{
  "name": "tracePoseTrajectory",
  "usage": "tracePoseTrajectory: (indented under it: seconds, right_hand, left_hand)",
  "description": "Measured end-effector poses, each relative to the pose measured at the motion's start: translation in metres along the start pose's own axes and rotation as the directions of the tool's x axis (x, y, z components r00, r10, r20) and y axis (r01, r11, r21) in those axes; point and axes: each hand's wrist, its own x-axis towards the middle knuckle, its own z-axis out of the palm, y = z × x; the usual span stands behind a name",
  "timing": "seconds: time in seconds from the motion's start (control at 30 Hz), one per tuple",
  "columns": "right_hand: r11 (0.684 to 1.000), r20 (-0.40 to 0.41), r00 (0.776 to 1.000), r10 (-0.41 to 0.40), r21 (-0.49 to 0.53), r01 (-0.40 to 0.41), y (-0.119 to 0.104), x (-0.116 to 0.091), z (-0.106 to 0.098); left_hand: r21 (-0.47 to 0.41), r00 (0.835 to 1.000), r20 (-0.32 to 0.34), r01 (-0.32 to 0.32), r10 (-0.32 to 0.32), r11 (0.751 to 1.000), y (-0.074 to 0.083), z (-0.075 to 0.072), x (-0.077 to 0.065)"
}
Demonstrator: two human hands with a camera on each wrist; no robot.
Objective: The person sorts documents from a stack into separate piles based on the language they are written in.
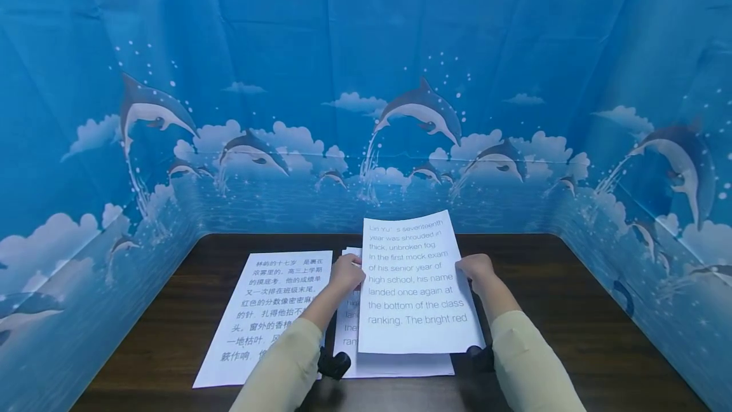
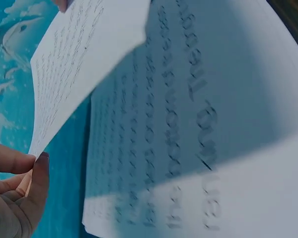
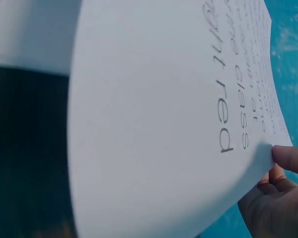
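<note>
A white sheet of paper (image 1: 417,285) with large English print is held up by both hands, tilted with its printed face toward me. My left hand (image 1: 345,274) pinches its left edge between thumb and fingers; in the left wrist view the fingertips (image 2: 38,159) grip the margin. On the opposite edge my right hand (image 1: 477,267) pinches the paper, thumb on the printed side in the right wrist view. Below the raised sheet lies a stack of English-printed paper (image 1: 400,366), mostly covered by it. The held sheet bows slightly and casts a shadow on the stack.
To the left lies a sheet with Chinese print (image 1: 274,310), partly behind my left forearm. Both rest on a dark wooden table (image 1: 572,323). A blue dolphin-print curtain (image 1: 366,81) surrounds the table's back and sides. Black wrist devices (image 1: 334,364) sit under the sleeves.
</note>
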Motion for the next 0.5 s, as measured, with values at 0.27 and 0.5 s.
tracePoseTrajectory:
  seconds: [0.27,0.5]
  right_hand:
    - [1.000,0.012,1.000,0.017,-0.023,-0.017,-0.008,0.013,-0.029]
    - [0.999,0.005,1.000,0.018,-0.035,-0.018,-0.007,0.023,-0.055]
  left_hand:
    - [-0.050,0.999,0.005,-0.053,0.053,0.997,0.029,0.012,0.002]
    - [-0.097,0.998,0.014,-0.064,0.066,0.993,0.048,0.029,0.001]
